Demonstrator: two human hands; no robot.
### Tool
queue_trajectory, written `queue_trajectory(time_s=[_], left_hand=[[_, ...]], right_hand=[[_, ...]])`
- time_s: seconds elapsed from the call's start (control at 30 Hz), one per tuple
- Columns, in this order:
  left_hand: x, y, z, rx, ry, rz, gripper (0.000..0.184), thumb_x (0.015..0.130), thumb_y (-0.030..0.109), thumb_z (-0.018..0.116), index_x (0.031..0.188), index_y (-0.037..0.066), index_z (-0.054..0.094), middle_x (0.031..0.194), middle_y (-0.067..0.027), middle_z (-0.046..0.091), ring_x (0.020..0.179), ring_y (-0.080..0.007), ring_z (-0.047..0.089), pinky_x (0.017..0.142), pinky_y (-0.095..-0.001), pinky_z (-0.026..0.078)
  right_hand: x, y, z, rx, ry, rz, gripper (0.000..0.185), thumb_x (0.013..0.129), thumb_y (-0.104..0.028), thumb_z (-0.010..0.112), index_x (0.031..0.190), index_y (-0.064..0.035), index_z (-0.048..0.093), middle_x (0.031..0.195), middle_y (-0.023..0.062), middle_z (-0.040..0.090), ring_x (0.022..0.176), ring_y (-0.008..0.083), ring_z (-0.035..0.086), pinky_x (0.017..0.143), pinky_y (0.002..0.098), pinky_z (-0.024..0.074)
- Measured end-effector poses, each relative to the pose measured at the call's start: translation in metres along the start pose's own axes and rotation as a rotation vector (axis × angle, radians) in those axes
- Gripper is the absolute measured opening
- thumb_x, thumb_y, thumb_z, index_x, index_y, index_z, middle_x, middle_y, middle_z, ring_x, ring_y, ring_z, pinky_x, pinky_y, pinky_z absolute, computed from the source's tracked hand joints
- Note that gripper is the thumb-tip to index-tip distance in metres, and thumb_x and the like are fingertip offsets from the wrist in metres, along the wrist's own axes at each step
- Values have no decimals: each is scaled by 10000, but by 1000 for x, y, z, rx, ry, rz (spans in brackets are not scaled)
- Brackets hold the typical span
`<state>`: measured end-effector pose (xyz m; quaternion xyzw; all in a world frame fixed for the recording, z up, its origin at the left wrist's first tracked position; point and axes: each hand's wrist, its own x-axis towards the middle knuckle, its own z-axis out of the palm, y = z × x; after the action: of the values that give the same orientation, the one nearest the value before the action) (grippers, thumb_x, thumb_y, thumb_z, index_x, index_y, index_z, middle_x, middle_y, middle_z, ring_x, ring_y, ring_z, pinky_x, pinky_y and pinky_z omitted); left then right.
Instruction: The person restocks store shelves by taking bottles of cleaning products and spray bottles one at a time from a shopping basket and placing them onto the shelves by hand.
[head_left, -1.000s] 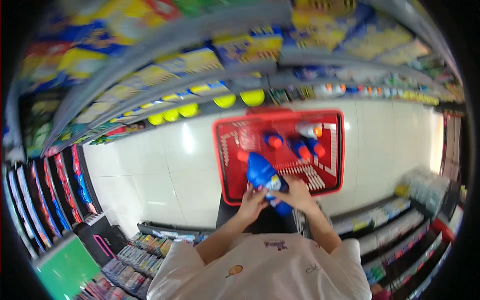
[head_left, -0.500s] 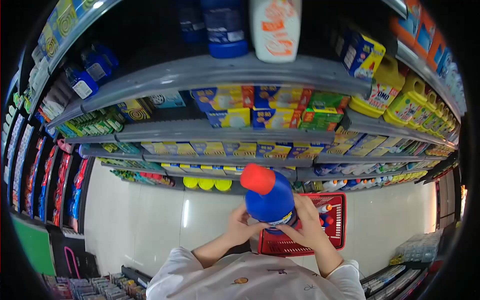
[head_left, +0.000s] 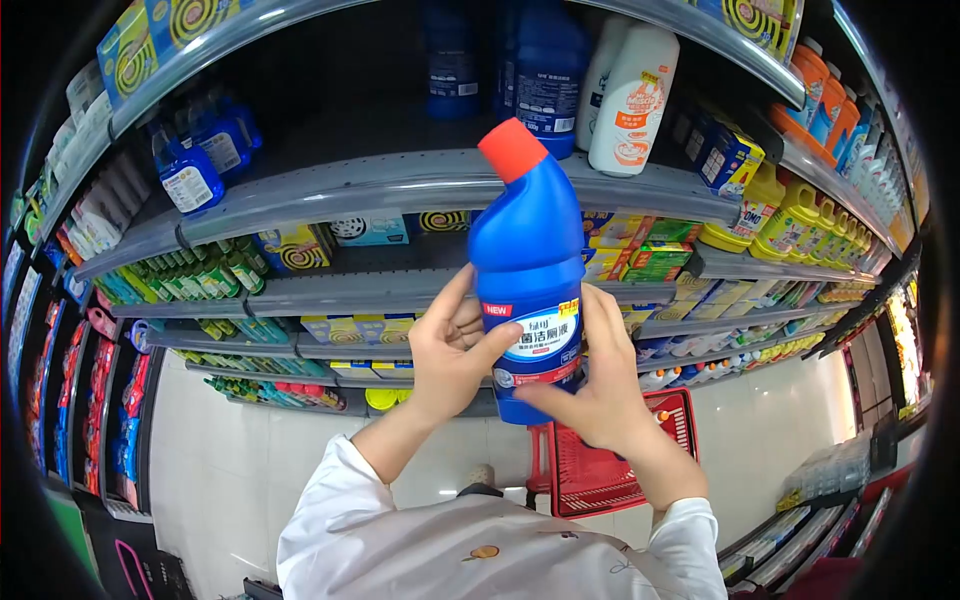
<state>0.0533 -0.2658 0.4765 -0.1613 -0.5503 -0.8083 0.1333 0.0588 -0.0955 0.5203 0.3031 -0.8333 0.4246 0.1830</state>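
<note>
A blue bottle [head_left: 527, 250] with a red cap and a white front label stands upright between my two hands, in front of the shelves. My left hand [head_left: 450, 350] grips its left side, thumb across the label. On the right side, my right hand [head_left: 600, 375] wraps round the lower part, its thumb near the bottom of the label. Behind the cap, similar blue bottles [head_left: 545, 85] and a white bottle [head_left: 632, 105] with an orange label stand on a shelf [head_left: 380, 185].
A red basket [head_left: 600, 480] is on the floor below my right forearm. Yellow jugs [head_left: 790, 215] line the shelf at the right, and blue bottles [head_left: 188, 180] stand at the left. Hanging packets [head_left: 100, 380] are at the far left.
The bottle has risen from over the basket to in front of the shelves, both hands still on it. It now stands upright with its label facing me. The view has tilted up.
</note>
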Motion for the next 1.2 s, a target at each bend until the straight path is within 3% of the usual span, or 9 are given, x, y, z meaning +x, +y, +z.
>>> queue_trajectory(time_s=[0.1, 0.37, 0.5, 0.57, 0.67, 0.83, 1.0, 1.1, 1.2], left_hand=[[-17, 4, 9, -28, 27, -19, 732, 815, -22, 672, 1399, -99, 238, 1153, -236, 585, 1032, -208, 602, 856, -301, 516], [-63, 33, 15, 98, -135, -47, 666, 864, 3, 622, 1431, -16, 273, 1265, -198, 529, 1099, -198, 561, 929, -307, 465], [-84, 37, -5, 182, -386, 18, 709, 909, 164, 601, 1478, 60, 190, 1438, -164, 339, 1296, -243, 378, 1021, -364, 383], [-90, 46, -3, -59, -443, -157, 889, 870, 313, 657, 1499, 95, 68, 1519, -118, 147, 1369, -245, 261, 1070, -391, 319], [-82, 35, -26, -154, -553, -196, 987, 827, 356, 701, 1497, 94, 24, 1523, -102, 101, 1365, -245, 279, 1076, -380, 317], [-60, 66, -27, -370, -422, -327, 885, 851, 342, 678, 1471, 25, 131, 1379, -133, 426, 1241, -207, 459, 1013, -336, 410], [-10, 80, -50, -149, -283, -223, 603, 934, 181, 566, 1423, -10, 268, 1250, -137, 537, 1071, -172, 573, 925, -309, 481], [32, 88, -76, -44, -307, -121, 578, 944, 182, 538, 1413, -21, 269, 1196, -134, 554, 1001, -162, 593, 817, -291, 529], [83, 117, -104, 125, -311, -199, 590, 934, 216, 554, 1389, -47, 286, 1119, -149, 586, 914, -159, 619, 697, -270, 563]], right_hand=[[-17, -17, 11, -197, 66, 4, 1030, 576, -327, 863, 1334, 59, 281, 1185, 215, 413, 1022, 367, 547, 792, 421, 504], [-57, -34, 12, -134, 187, 48, 893, 549, -179, 831, 1287, 41, 379, 1090, 166, 476, 978, 308, 585, 774, 380, 523], [-79, -27, 16, 846, 14, 174, 785, 539, -43, 815, 1242, 22, 473, 1186, 114, 501, 1122, 214, 534, 915, 383, 486], [-89, -34, 28, 1102, 5, 183, 809, 533, -19, 815, 1259, 12, 462, 1197, 115, 511, 1121, 212, 532, 947, 384, 460], [-80, -50, 32, 1250, -36, 163, 795, 593, -87, 800, 1286, 14, 423, 1198, 111, 526, 1109, 196, 524, 976, 353, 416], [-30, -67, 23, 969, -148, 158, 651, 786, -280, 696, 1290, 6, 398, 1175, 98, 520, 1112, 176, 482, 980, 334, 368], [21, -68, 37, 517, 108, 208, 399, 911, -236, 584, 1181, 52, 525, 1030, 119, 580, 859, 134, 585, 750, 256, 462], [79, -58, 64, 579, 220, 118, 363, 930, -193, 548, 1172, 78, 529, 919, 100, 653, 773, 79, 566, 668, 239, 462], [147, -48, 70, 472, 53, 350, 425, 907, -278, 584, 1171, 53, 549, 926, 94, 641, 783, 108, 612, 674, 251, 491]])
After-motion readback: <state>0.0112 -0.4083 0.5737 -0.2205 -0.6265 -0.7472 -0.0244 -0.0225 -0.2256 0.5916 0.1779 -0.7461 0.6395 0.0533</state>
